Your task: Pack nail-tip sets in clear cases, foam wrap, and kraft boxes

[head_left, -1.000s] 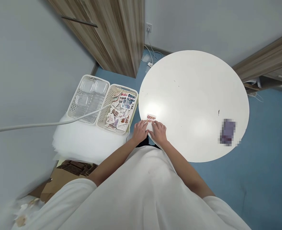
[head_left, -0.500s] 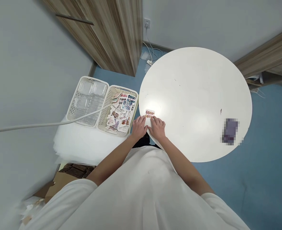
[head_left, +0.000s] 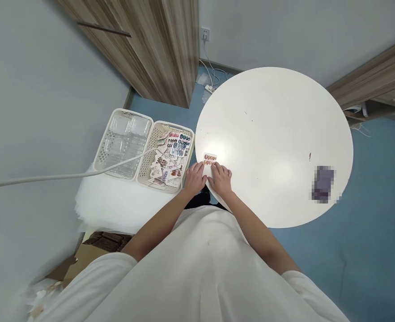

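Note:
A small white card of press-on nails (head_left: 210,157), with two rows in red and amber tones, lies flat at the near left edge of the round white table (head_left: 271,103). My left hand (head_left: 194,178) rests at the card's near left corner, fingers stretched forward. On the near right side, my right hand (head_left: 221,179) lies with its fingers extended and fingertips against the card's lower edge. Both thumbs point inward, with a small gap between them. Neither hand appears to grip the card; its nearest part is partly covered by my fingers.
Left of the table, a cream basket (head_left: 143,166) holds many nail cards; another basket (head_left: 98,147) holds clear plastic boxes. Both stand on a white sheet stack (head_left: 110,205). A white cable (head_left: 66,175) crosses above them. A blurred purple object (head_left: 323,183) lies at the table's right.
My hands stay in nearly the same place at the card. The whole view has shifted very slightly; nothing is taken hold of or let go.

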Tool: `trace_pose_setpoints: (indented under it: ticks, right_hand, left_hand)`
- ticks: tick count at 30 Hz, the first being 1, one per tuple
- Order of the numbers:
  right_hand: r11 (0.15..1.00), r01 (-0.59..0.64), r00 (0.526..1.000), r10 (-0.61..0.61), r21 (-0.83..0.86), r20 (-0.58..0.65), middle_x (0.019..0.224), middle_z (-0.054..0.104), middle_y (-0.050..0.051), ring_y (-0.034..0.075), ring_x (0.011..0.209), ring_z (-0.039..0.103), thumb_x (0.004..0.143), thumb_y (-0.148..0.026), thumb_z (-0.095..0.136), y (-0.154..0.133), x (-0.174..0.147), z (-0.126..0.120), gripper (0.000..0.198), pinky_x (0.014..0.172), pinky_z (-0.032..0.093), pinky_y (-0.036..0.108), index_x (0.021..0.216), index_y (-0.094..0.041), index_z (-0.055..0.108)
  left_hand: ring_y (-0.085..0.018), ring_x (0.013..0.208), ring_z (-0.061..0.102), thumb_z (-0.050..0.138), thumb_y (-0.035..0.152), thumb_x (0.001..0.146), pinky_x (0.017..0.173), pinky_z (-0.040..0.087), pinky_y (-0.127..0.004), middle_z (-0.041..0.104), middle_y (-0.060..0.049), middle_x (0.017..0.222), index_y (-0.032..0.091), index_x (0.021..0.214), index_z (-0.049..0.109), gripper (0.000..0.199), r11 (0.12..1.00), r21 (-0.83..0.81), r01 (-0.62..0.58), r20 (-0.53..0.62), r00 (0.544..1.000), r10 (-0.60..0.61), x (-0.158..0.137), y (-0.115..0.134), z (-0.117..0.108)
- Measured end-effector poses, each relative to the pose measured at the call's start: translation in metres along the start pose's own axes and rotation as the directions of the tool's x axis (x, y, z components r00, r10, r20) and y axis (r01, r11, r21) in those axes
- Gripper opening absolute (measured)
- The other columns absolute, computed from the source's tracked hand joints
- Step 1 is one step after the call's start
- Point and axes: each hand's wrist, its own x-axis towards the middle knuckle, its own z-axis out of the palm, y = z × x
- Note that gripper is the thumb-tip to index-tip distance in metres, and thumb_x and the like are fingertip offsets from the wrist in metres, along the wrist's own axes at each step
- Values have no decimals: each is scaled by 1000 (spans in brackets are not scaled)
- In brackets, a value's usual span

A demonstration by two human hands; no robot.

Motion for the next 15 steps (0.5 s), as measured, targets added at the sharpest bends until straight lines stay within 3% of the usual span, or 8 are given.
trace_pose_setpoints:
  ticks: [15]
  right_hand:
    - [999, 42, 999, -41, -30, 33, 140, 32, 15, 29, 120, 33, 84, -37, 41, 7, -4, -3, 53, 94, 24, 45, 132, -15, 34]
  left_hand:
    - [-25, 127, 31, 42, 21, 81, 101, 29, -42, 40, -12, 136, 13, 129, 39, 49, 998, -27, 57, -36, 998, -58, -5, 3, 2]
